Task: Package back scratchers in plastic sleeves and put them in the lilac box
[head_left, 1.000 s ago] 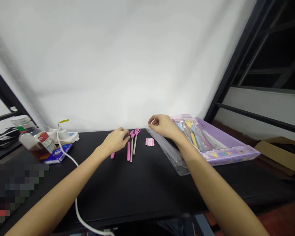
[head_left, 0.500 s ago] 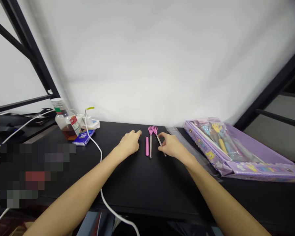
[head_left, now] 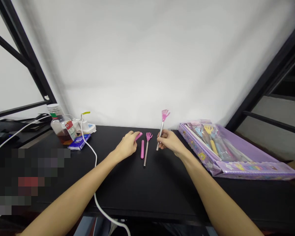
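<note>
My right hand (head_left: 168, 140) is shut around the metal shaft of a pink-headed back scratcher (head_left: 163, 123), which stands tilted upright above the black table (head_left: 162, 193). My left hand (head_left: 126, 146) pinches a short pink tube (head_left: 138, 136) at its fingertips. Just right of that hand, a pink cylindrical case (head_left: 142, 149) lies on the table. Beside the case, a second back scratcher (head_left: 146, 149) lies with its pink claw head pointing away from me. Neither hand touches these two lying items.
A lilac box (head_left: 254, 171) of packaged utensils sits at the right of the table. At the far left stand a bottle of brown liquid (head_left: 62, 127), a white power strip (head_left: 87, 128) and a blue packet (head_left: 79, 142). A white cable (head_left: 95, 170) runs across the table's left side.
My right hand has lifted one back scratcher off the table and holds it upright. A pink tube now shows at my left fingertips. The view has shifted slightly.
</note>
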Motion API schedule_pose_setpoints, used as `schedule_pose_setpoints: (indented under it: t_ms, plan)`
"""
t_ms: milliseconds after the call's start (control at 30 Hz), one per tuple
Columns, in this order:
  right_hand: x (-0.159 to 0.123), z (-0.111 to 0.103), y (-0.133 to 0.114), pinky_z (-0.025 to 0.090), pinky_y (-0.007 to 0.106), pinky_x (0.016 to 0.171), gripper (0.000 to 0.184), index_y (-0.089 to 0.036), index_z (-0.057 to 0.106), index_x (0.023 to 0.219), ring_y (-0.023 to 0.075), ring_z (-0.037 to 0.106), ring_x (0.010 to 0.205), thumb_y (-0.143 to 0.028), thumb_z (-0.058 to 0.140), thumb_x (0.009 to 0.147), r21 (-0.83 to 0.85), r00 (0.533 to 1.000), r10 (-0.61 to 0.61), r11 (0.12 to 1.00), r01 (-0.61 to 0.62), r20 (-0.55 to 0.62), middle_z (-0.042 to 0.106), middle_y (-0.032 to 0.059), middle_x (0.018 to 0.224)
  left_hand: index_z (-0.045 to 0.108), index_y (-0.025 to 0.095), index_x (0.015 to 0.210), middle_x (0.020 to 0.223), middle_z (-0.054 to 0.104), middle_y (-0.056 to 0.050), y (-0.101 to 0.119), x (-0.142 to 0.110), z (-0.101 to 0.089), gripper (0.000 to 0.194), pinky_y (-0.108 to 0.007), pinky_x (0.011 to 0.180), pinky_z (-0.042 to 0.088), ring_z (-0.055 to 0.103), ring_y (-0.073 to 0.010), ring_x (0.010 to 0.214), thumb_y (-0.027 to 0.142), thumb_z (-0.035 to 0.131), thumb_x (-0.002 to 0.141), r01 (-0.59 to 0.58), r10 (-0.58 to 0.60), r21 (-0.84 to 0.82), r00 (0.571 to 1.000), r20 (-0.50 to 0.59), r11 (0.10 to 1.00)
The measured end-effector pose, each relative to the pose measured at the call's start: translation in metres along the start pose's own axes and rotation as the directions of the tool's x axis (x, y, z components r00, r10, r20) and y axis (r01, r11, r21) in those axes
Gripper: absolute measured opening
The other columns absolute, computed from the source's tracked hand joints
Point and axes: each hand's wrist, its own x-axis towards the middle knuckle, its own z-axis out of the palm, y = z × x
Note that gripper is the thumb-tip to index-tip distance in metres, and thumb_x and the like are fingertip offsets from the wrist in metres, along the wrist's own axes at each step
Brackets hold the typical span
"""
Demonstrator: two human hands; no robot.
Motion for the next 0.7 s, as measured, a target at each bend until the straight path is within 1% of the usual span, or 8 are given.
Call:
schedule_pose_setpoints:
  t_ms: [67, 133, 233, 300, 400, 500, 600, 700]
  plan:
    - [-0.002, -0.001, -0.006, 0.056, 0.026, 0.058, 0.022, -0.023, 0.052, 0.074, 0.0161, 0.069, 0.059, -0.026, 0.074, 0.072, 0.112, 1.000, -0.027, 0.993, 0.028, -0.015, 0.067, 0.0002, 0.064, 0.062, 0.019, 0.124, 0.107, 0.062, -0.010, 0.002, 0.000, -0.001, 0.045, -0.034, 0.088, 0.053, 0.067, -0.0209, 0.092, 0.003, 0.042, 0.086, -0.029, 0.028, -0.025, 0.999, -0.031, 0.999]
    - [-0.005, -0.002, -0.011, 0.059, 0.029, 0.067, 0.030, -0.022, 0.052, 0.071, 0.0176, 0.072, 0.067, -0.041, 0.075, 0.076, 0.254, 0.998, -0.055, 0.966, 0.056, -0.009, 0.070, 0.0036, 0.072, 0.063, 0.021, 0.115, 0.104, 0.062, -0.008, 0.005, -0.001, -0.003, 0.040, -0.033, 0.086, 0.053, 0.066, -0.0199, 0.090, 0.004, 0.040, 0.088, -0.061, 0.060, -0.018, 0.996, -0.070, 0.998]
    - [-0.007, -0.004, -0.017, 0.059, 0.032, 0.069, 0.048, -0.020, 0.057, 0.067, 0.0190, 0.070, 0.067, -0.066, 0.068, 0.078, 0.462, 0.993, -0.113, 0.882, 0.096, 0.010, 0.071, 0.0067, 0.079, 0.064, 0.023, 0.108, 0.101, 0.063, -0.006, 0.009, -0.002, -0.005, 0.032, -0.034, 0.085, 0.051, 0.065, -0.0210, 0.091, 0.008, 0.040, 0.091, -0.093, 0.097, 0.034, 0.989, -0.111, 0.995]
    - [-0.008, -0.005, -0.018, 0.058, 0.034, 0.068, 0.055, -0.020, 0.059, 0.066, 0.0195, 0.069, 0.066, -0.074, 0.062, 0.079, 0.516, 0.989, -0.147, 0.849, 0.118, 0.016, 0.070, 0.0069, 0.079, 0.063, 0.023, 0.108, 0.098, 0.065, -0.005, 0.012, -0.002, -0.006, 0.029, -0.035, 0.085, 0.049, 0.064, -0.0218, 0.093, 0.012, 0.040, 0.095, -0.122, 0.129, 0.064, 0.985, -0.119, 0.990]
    - [-0.008, -0.003, -0.018, 0.057, 0.033, 0.070, 0.056, -0.021, 0.061, 0.068, 0.0195, 0.068, 0.068, -0.075, 0.058, 0.081, 0.547, 0.980, -0.195, 0.825, 0.145, 0.035, 0.070, 0.0063, 0.081, 0.061, 0.024, 0.115, 0.100, 0.067, -0.005, 0.015, -0.002, -0.004, 0.027, -0.036, 0.089, 0.047, 0.063, -0.0225, 0.097, 0.019, 0.039, 0.101, -0.179, 0.188, 0.090, 0.976, -0.113, 0.980]
    - [-0.008, 0.000, -0.018, 0.056, 0.032, 0.069, 0.054, -0.021, 0.063, 0.069, 0.0194, 0.067, 0.068, -0.072, 0.059, 0.082, 0.558, 0.972, -0.226, 0.816, 0.149, 0.071, 0.070, 0.0063, 0.079, 0.057, 0.023, 0.126, 0.106, 0.068, -0.006, 0.018, -0.002, -0.004, 0.030, -0.036, 0.087, 0.047, 0.064, -0.0232, 0.100, 0.027, 0.035, 0.105, -0.206, 0.220, 0.141, 0.972, -0.087, 0.968]
    - [-0.010, 0.003, -0.018, 0.055, 0.033, 0.069, 0.056, -0.021, 0.063, 0.068, 0.0186, 0.066, 0.065, -0.074, 0.058, 0.083, 0.546, 0.972, -0.222, 0.825, 0.143, 0.082, 0.069, 0.0060, 0.078, 0.054, 0.025, 0.134, 0.106, 0.069, -0.006, 0.019, -0.002, -0.005, 0.035, -0.032, 0.080, 0.047, 0.066, -0.0225, 0.096, 0.030, 0.034, 0.106, -0.178, 0.194, 0.236, 0.980, -0.044, 0.955]
    - [-0.011, 0.006, -0.017, 0.054, 0.032, 0.067, 0.051, -0.020, 0.064, 0.068, 0.0173, 0.064, 0.064, -0.069, 0.061, 0.084, 0.573, 0.969, -0.232, 0.807, 0.143, 0.084, 0.068, 0.0046, 0.075, 0.055, 0.027, 0.135, 0.098, 0.070, -0.005, 0.016, -0.002, -0.007, 0.036, -0.028, 0.073, 0.046, 0.068, -0.0210, 0.088, 0.034, 0.035, 0.106, -0.162, 0.177, 0.303, 0.984, -0.024, 0.939]
